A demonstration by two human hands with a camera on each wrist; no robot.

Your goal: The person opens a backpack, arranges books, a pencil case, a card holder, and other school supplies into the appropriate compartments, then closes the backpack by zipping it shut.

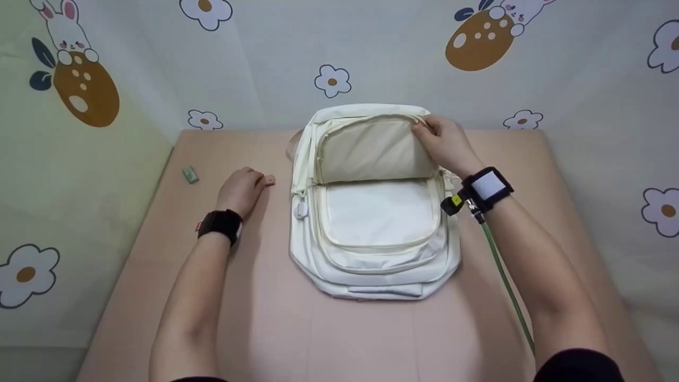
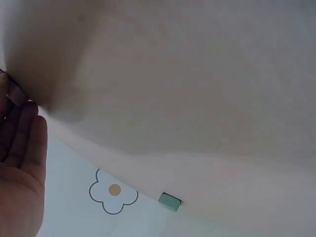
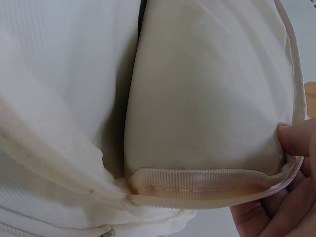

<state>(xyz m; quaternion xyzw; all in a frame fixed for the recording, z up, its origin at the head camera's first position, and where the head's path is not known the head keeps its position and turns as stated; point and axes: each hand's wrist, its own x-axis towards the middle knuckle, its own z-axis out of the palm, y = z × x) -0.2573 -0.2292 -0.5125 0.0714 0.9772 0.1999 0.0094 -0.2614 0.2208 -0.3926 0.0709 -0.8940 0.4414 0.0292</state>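
Note:
A white backpack (image 1: 379,215) lies on the table, its front pocket unzipped and the beige-lined flap (image 1: 374,151) folded up. My right hand (image 1: 446,142) pinches the flap's zippered edge at the upper right, thumb on the lining and fingers behind, as the right wrist view also shows. Left of the backpack, my left hand (image 1: 241,190) holds a small pink block (image 1: 269,180) at its fingertips, low over the table. In the left wrist view that block (image 2: 17,94) sits between thumb and fingers, partly covered by them.
A small green block (image 1: 190,174) lies on the table (image 1: 350,339) to the left of my left hand. Patterned cloth walls (image 1: 276,48) border the table at the back and sides. A green cable (image 1: 506,281) trails from my right wrist camera.

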